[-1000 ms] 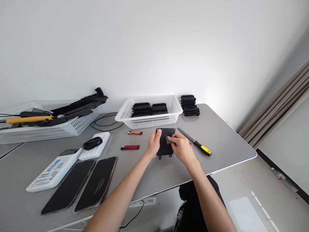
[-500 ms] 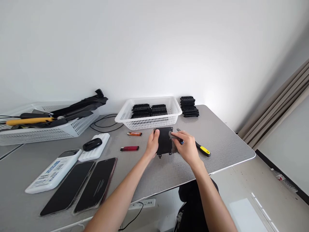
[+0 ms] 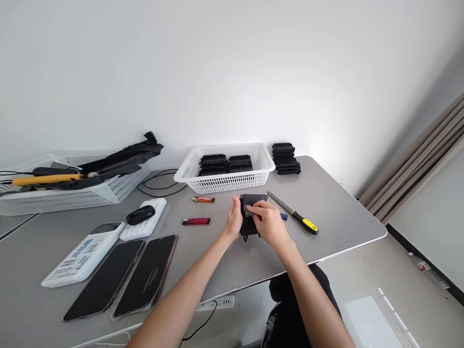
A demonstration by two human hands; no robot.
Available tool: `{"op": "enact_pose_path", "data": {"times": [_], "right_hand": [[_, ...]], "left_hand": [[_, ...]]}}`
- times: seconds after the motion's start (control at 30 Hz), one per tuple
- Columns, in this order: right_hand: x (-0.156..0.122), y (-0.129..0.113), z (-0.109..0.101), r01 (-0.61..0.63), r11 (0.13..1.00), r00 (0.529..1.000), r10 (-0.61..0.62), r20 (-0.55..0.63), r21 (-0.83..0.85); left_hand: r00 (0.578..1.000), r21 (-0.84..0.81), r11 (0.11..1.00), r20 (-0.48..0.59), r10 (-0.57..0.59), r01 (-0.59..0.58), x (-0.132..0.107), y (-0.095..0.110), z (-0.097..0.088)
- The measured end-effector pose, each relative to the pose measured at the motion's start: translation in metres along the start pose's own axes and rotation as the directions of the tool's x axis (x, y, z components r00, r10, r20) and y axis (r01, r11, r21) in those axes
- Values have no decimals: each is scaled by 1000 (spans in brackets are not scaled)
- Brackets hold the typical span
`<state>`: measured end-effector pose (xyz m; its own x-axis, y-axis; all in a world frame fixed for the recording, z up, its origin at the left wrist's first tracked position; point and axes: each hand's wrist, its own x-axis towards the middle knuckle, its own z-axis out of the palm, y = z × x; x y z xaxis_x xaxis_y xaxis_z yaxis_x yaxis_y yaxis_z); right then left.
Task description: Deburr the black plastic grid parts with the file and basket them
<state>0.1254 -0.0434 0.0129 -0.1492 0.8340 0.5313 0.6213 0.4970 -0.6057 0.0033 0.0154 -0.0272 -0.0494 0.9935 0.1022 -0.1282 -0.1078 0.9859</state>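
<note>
My left hand grips the left edge of a flat black plastic panel with small tabs at its corners, its thumb along that edge. Over the panel's face, my right hand pinches a small thin grey piece that looks like a cloth or sandpaper; which one I cannot tell. The fingers cover much of the panel's right side. To the right lies a file with a black and yellow handle. Part of a blue lighter shows just past my right hand.
Behind stands a white basket with stacked black panels. More panels are piled beside it. At left are an orange lighter, a red lighter, phones, power banks, a mouse and a tool-filled basket.
My right hand with the grey piece has moved left across the panel, from its right edge toward its left side. The file and blue lighter are now less covered.
</note>
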Motion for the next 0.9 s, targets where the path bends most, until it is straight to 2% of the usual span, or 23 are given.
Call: {"op": "enact_pose_path", "data": {"times": [0.2,0.27,0.33,0.4,0.47,0.5,0.6,0.7,0.8,0.9], "right_hand": [[-5,-4,-6,88,996,961,-75,266,-36],[-7,-4,-12,100,994,941,-83,327,-35],[-7,-6,-18,98,995,933,-100,346,23],[-6,-7,-23,77,990,959,-105,264,116],[-4,-6,-26,35,984,996,-50,80,175],[-3,-4,-26,5,984,1000,0,-27,179],[-1,6,-24,-108,984,954,142,-263,139],[0,16,-18,-169,982,932,188,-311,88],[0,16,-10,-141,987,951,157,-267,80],[0,8,-4,-85,993,971,101,-218,84]], "left_hand": [[969,-37,991,-206,-135,130,6,14,-5],[955,-35,989,-256,-150,146,8,16,-7],[955,-33,990,-263,-140,136,10,17,-9],[970,-17,995,-221,-102,100,10,15,-10],[982,7,997,-172,-73,75,9,12,-9],[985,22,997,-155,-75,80,8,9,-8],[991,70,993,-106,-82,90,2,3,-2],[1000,94,995,16,-23,21,-4,-1,4],[982,106,992,184,51,-71,-10,0,8],[961,133,983,264,88,-127,-14,1,11]]}}
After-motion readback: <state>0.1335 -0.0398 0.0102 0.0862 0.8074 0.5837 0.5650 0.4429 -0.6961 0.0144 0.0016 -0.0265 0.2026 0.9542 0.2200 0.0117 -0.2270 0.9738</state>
